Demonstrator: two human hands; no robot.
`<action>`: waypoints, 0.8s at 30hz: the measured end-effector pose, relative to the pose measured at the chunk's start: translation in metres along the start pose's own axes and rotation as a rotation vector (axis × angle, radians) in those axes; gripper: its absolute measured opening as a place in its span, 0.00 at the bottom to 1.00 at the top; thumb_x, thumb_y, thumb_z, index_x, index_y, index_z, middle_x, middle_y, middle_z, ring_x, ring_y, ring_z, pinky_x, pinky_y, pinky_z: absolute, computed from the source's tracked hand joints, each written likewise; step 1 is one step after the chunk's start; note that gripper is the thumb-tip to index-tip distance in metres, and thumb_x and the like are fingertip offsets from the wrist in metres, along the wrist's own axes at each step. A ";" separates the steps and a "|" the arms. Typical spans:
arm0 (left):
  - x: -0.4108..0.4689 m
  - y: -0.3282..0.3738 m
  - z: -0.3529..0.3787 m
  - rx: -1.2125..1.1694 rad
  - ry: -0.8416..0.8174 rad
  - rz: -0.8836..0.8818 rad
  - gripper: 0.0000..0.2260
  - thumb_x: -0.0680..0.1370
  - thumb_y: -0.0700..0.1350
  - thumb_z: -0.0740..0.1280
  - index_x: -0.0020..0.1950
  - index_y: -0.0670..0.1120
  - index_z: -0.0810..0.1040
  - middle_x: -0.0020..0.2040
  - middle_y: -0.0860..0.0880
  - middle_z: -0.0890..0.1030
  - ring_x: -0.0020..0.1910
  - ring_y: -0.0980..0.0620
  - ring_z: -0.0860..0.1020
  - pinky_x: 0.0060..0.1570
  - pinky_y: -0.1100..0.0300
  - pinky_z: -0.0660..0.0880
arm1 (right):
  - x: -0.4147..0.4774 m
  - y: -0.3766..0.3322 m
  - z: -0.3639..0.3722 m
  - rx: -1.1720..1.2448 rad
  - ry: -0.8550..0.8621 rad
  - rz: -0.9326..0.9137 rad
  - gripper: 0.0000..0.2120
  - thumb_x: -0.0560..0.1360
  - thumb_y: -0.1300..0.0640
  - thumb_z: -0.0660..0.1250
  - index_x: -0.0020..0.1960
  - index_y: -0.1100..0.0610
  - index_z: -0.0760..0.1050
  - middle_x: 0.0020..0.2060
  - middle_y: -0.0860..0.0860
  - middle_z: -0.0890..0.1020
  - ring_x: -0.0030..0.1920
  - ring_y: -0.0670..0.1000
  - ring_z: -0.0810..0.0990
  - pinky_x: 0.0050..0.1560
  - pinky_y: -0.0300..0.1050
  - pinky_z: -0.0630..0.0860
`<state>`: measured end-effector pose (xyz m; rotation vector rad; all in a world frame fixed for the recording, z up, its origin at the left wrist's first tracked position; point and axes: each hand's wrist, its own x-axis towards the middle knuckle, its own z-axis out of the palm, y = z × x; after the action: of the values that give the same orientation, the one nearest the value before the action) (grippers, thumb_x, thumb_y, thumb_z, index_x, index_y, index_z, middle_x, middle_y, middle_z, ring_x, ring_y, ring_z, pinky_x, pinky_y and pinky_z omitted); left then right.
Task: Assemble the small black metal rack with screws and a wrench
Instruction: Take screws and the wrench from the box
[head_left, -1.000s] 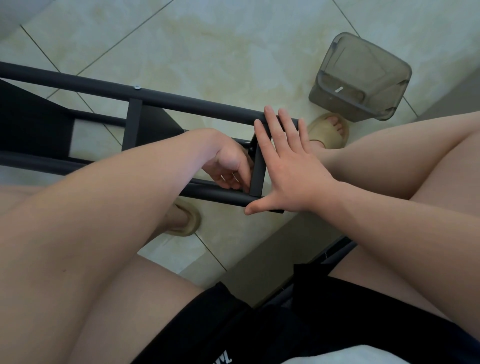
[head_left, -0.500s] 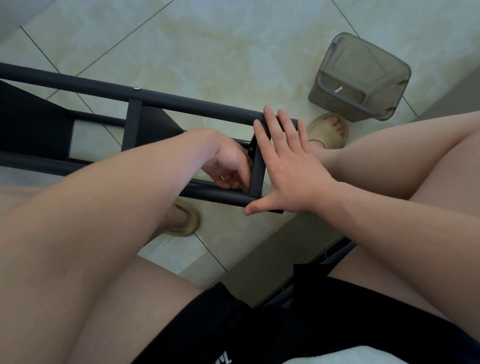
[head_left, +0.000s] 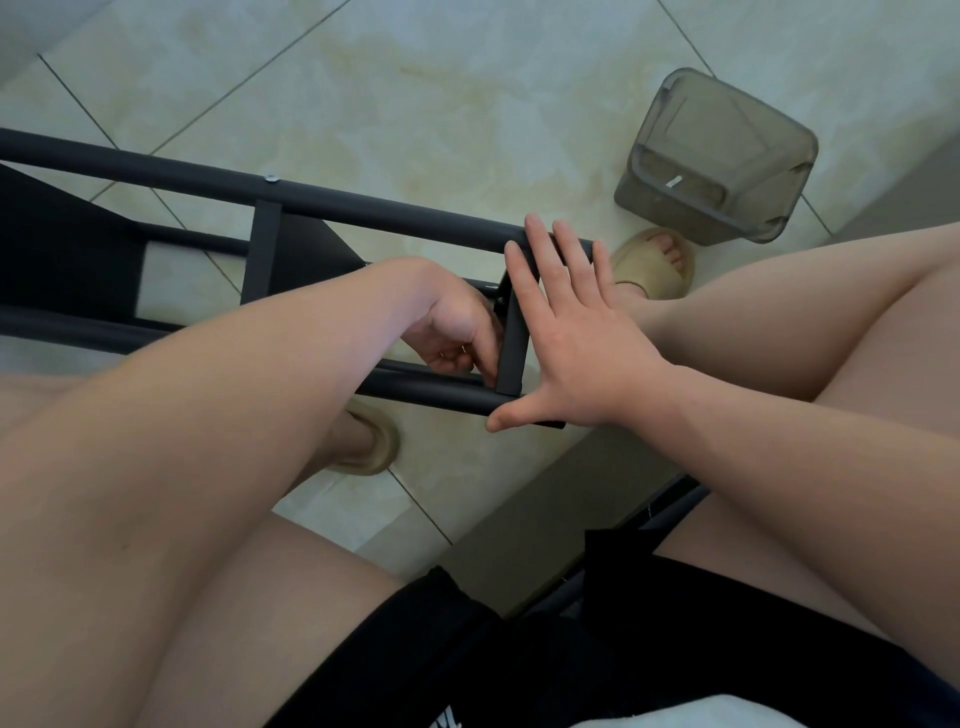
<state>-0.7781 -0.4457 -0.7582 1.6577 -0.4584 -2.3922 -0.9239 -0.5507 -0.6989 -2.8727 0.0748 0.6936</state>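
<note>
Almost nothing has shifted. The right hand (head_left: 576, 338) stays flat, fingers straight, pressed against the end of the black rack (head_left: 363, 208), which lies sideways over the floor (head_left: 415, 78) between the knees. The left hand (head_left: 452, 327) curls at the end bar's (head_left: 511, 343) lower corner, but whether it pinches anything cannot be told. The tubes look stiff, light and smooth, best braced near a joint. A grey bin (head_left: 722, 156) stands well apart, and the left forearm hides the joint.

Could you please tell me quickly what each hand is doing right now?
Left hand: fingers curled inside the rack; grip cannot be told.
Right hand: open, flat against the rack end.
</note>
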 end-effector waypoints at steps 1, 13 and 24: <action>0.000 0.000 -0.001 -0.002 -0.004 0.004 0.08 0.76 0.35 0.69 0.43 0.48 0.81 0.33 0.53 0.79 0.32 0.57 0.70 0.37 0.65 0.69 | 0.000 0.000 0.000 0.000 -0.001 0.000 0.73 0.57 0.16 0.63 0.82 0.61 0.36 0.80 0.61 0.34 0.80 0.63 0.33 0.79 0.64 0.36; 0.002 -0.001 0.002 0.007 -0.009 -0.023 0.07 0.76 0.39 0.71 0.40 0.48 0.82 0.34 0.53 0.80 0.31 0.57 0.71 0.38 0.64 0.70 | 0.001 0.000 0.001 0.000 -0.007 0.001 0.73 0.57 0.16 0.62 0.82 0.60 0.36 0.80 0.61 0.33 0.80 0.63 0.32 0.79 0.65 0.37; -0.002 -0.002 -0.001 -0.012 0.017 -0.002 0.04 0.76 0.42 0.72 0.46 0.49 0.86 0.40 0.53 0.83 0.34 0.56 0.76 0.42 0.62 0.74 | 0.000 0.000 0.001 0.009 0.011 -0.003 0.73 0.57 0.16 0.62 0.82 0.61 0.37 0.80 0.61 0.35 0.80 0.64 0.33 0.78 0.64 0.36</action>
<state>-0.7762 -0.4429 -0.7577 1.6737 -0.4393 -2.3756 -0.9241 -0.5502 -0.7001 -2.8678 0.0744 0.6754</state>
